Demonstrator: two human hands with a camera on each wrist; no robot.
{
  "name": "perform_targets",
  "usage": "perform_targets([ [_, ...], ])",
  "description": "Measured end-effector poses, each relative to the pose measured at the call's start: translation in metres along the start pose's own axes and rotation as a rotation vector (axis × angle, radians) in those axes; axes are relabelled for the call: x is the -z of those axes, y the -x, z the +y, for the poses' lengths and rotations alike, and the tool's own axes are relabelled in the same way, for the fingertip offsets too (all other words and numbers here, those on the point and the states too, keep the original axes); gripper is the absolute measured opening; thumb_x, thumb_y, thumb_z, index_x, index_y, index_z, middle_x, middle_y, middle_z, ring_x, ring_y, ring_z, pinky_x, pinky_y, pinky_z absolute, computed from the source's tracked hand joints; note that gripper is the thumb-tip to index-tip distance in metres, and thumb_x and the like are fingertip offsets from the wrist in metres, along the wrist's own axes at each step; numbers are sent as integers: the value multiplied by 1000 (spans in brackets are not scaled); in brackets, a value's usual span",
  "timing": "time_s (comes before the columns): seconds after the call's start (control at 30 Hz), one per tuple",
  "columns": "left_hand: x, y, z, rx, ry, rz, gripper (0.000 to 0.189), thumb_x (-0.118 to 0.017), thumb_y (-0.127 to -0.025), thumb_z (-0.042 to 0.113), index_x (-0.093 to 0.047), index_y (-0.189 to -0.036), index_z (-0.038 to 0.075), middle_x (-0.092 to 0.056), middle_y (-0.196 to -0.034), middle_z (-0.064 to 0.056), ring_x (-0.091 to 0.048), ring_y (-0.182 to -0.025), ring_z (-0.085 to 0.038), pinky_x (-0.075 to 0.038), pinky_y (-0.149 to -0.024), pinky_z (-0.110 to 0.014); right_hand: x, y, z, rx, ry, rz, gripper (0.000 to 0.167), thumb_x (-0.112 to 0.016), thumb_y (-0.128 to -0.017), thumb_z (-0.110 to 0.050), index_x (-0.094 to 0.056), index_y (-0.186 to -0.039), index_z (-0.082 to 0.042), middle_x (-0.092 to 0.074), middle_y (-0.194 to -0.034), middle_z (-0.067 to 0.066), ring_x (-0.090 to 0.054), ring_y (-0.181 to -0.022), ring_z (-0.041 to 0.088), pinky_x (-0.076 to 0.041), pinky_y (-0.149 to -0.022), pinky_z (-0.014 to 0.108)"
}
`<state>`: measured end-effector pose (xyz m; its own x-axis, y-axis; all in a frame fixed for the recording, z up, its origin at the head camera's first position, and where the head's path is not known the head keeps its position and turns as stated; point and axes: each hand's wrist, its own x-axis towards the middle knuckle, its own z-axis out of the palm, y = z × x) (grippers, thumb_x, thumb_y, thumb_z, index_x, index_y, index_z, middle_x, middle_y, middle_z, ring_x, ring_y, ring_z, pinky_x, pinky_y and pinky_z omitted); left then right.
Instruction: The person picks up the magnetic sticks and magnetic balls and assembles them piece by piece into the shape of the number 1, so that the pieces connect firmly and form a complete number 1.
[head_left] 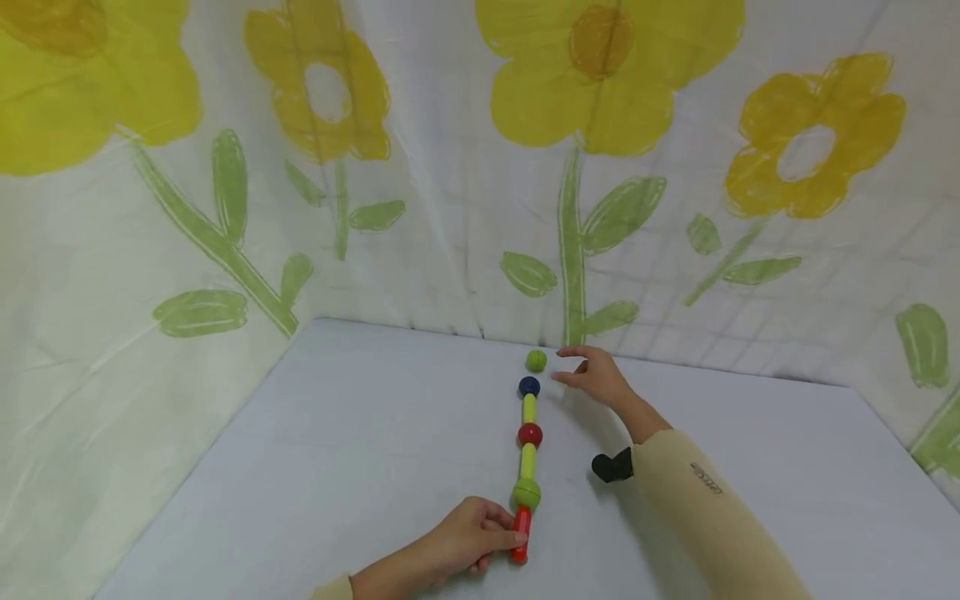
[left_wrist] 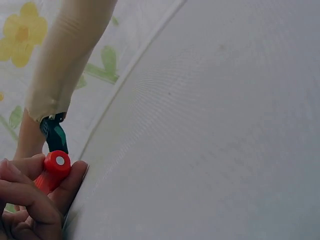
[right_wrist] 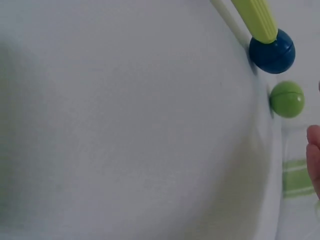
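My left hand (head_left: 468, 537) pinches a red rod (head_left: 521, 533) between thumb and fingers at the near end of a straight chain. A round silver spot shows on the rod's end in the left wrist view. From the red rod the chain runs away from me: a green ball (head_left: 527, 493), a yellow-green rod (head_left: 528, 461), a red ball (head_left: 529, 435), another yellow-green rod (head_left: 529, 408) and a dark blue ball (head_left: 529, 387). Just beyond the blue ball, apart from it, lies a lone green ball (head_left: 536, 361). My right hand (head_left: 597, 379) hovers right of that ball, thumb and fingers spread, holding nothing.
The chain lies on a white-covered table (head_left: 360, 433). Behind the table's far edge hangs a white cloth (head_left: 442, 250) printed with yellow flowers. A black strap piece (head_left: 613, 467) sticks out at the right sleeve's cuff, over the table.
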<state>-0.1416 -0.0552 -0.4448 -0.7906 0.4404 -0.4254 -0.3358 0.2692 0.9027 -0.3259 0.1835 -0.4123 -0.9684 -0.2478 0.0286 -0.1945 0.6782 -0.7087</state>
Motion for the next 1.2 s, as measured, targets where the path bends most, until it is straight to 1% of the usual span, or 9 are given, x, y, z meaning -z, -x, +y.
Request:
perform_targets([
  [0.07, 0, 0, 0, 8, -6, 2, 22, -70, -83, 25, -64, -93, 6, -58, -60, 5, -35, -39, -5, -27, -38, -14, 0, -6, 1, 3, 8, -6, 50, -69, -84, -22, -54, -126, -1, -59, -116, 22, -62, -72, 20, -46, -61, 26],
  [0.17, 0, 0, 1, 19, -5, 2, 22, -70, -83, 25, -64, -93, 6, -58, -61, 5, -35, -40, -5, -27, -38, -14, -1, -14, 1, 6, -7, -3, 50, -68, -85, -19, -53, -128, 0, -55, -124, 22, -62, -72, 19, -46, -62, 25],
  [0.37, -2, 1, 3, 36, -3, 1, 20, -69, -84, 23, -64, -94, 7, -57, -61, 5, -35, -40, -6, -28, -39, -14, -3, -26, -2, -16, 8, -21, 48, -65, -87, -16, -51, -130, -2, -58, -121, 23, -64, -72, 17, -45, -61, 25],
  [0.47, -1, 1, 3, 34, -4, 0, 20, -69, -84, 23, -65, -94, 7, -56, -60, 5, -35, -40, -6, -28, -39, -14, -2, -30, -4, -26, 12, -25, 46, -65, -87, -16, -52, -130, -2, -54, -128, 22, -63, -70, 15, -45, -61, 25],
  [0.6, 1, 0, 2, 22, -7, 2, 20, -70, -83, 23, -65, -93, 7, -55, -59, 5, -35, -40, -6, -28, -39, -15, -1, -33, -5, -27, 15, -34, 46, -64, -88, -16, -51, -130, 0, -50, -133, 21, -61, -68, 15, -46, -62, 25],
  [0.8, 0, -1, 1, 18, -7, 0, 20, -70, -83, 24, -65, -93, 7, -56, -61, 5, -35, -41, -6, -28, -40, -15, 1, -37, 1, -45, 22, -50, 48, -64, -88, -16, -49, -132, -1, -50, -134, 21, -60, -68, 14, -47, -64, 25],
  [1.07, 0, 0, 2, 34, -7, 3, 20, -69, -84, 23, -64, -93, 7, -55, -60, 5, -34, -40, -6, -27, -39, -15, -6, -44, 3, -7, 65, -115, 49, -67, -85, -12, -52, -130, -2, -55, -129, 20, -53, -57, 11, -45, -57, 24],
  [1.2, 0, 1, 2, 33, -4, 5, 19, -69, -84, 23, -64, -93, 7, -55, -61, 5, -34, -40, -6, -27, -39, -15, -12, -45, 0, -6, 58, -123, 49, -68, -84, -10, -52, -130, -3, -55, -129, 19, -51, -56, 11, -45, -57, 23],
])
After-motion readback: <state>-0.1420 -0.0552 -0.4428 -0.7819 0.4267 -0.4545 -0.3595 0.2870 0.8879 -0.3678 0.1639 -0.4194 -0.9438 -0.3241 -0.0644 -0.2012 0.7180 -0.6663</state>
